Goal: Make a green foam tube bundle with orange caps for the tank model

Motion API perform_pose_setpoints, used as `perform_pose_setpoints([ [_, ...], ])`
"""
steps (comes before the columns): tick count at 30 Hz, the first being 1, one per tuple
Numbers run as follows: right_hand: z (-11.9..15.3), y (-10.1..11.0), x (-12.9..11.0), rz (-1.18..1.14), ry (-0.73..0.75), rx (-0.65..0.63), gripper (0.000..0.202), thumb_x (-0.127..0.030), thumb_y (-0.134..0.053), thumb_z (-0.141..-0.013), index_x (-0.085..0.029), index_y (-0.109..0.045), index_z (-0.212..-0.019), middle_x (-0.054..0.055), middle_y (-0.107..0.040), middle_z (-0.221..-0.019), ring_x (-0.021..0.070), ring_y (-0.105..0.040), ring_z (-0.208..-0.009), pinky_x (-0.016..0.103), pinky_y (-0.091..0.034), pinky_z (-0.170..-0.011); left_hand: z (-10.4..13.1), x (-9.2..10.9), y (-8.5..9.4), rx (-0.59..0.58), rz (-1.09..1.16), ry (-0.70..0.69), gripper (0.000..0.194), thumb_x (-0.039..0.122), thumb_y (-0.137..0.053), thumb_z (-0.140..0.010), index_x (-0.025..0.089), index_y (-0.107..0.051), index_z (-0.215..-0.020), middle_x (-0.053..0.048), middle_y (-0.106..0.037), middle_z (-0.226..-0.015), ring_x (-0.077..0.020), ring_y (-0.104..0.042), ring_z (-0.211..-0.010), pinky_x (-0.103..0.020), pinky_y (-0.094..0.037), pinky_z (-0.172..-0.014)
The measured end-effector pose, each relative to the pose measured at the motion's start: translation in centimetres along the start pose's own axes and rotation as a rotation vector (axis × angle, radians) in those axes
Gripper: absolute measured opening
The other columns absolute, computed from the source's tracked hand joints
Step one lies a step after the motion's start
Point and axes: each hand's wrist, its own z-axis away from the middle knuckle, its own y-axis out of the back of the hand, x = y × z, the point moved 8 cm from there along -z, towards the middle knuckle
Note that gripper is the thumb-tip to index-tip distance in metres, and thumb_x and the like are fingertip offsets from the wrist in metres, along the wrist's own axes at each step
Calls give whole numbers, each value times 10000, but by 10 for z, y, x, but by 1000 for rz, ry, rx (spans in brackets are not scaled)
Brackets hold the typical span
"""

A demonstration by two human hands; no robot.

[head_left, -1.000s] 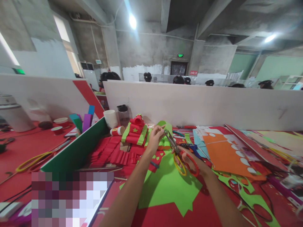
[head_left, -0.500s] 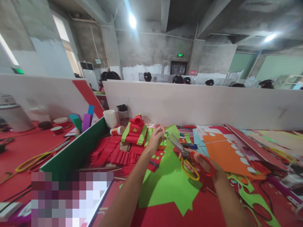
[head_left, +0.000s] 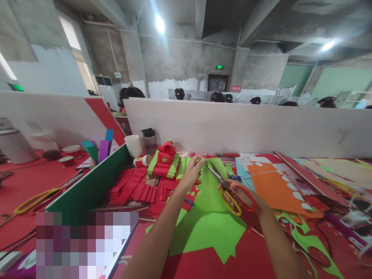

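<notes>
My left hand (head_left: 192, 169) pinches the top edge of a sheet of bright green paper (head_left: 216, 193), held up in front of me. My right hand (head_left: 242, 193) is wrapped through the handles of a pair of scissors (head_left: 218, 176), one loop red and one yellow. The blades point up and to the left at the paper's top edge, close to my left fingertips, and look nearly closed. Beneath, a larger piece of green paper (head_left: 200, 234) with pointed edges lies on the red table. Small green scraps (head_left: 198, 191) lie just right of my left wrist.
To the left stands a red and green paper model (head_left: 164, 159) with a star, beside folded red strips (head_left: 130, 182), a white cup (head_left: 133, 145) and a green board (head_left: 87, 178). An orange sheet (head_left: 270, 188) and green offcuts (head_left: 312, 242) lie right. A white partition (head_left: 232, 128) runs behind.
The held green paper has turned and now shows a broader face. The scissor blades have come closer together, and my right hand has moved slightly left.
</notes>
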Motion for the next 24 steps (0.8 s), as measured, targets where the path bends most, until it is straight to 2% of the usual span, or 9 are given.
perform_pose_setpoints([
  [6, -5, -3, -1, 33, 25, 52, 607, -721, -420, -871, -189, -526, -1144, -2, -524, -719, 108, -478, -535, 202, -364, -441, 4, 12, 1, 45, -79, -83, 263, 459, -578, -864, 216, -486, -830, 64, -365, -590, -87, -307, -498, -212, -245, -462],
  [15, -9, -2, 0, 66, 25, 70, 595, -704, -403, -889, -191, -512, -1169, 3, -526, -720, 116, -488, -542, 209, -376, -441, -1, 16, 0, 25, -178, -238, 236, 404, -566, -879, 196, -486, -803, 41, -441, -682, -115, -412, -643, -236, -354, -628],
  [20, -12, 0, 4, 87, 31, 79, 571, -696, -392, -897, -202, -511, -1159, -9, -521, -692, 117, -494, -537, 217, -390, -459, -3, 14, 2, 34, -235, -261, 196, 353, -544, -895, 189, -492, -803, 27, -485, -733, -114, -449, -690, -230, -377, -672],
  [24, -13, 1, 7, 92, 32, 85, 540, -677, -386, -912, -202, -519, -1129, -13, -519, -687, 117, -502, -536, 225, -400, -475, -4, 9, 3, 57, -189, -236, 177, 337, -576, -873, 195, -482, -824, 26, -515, -745, -109, -468, -686, -220, -372, -659],
])
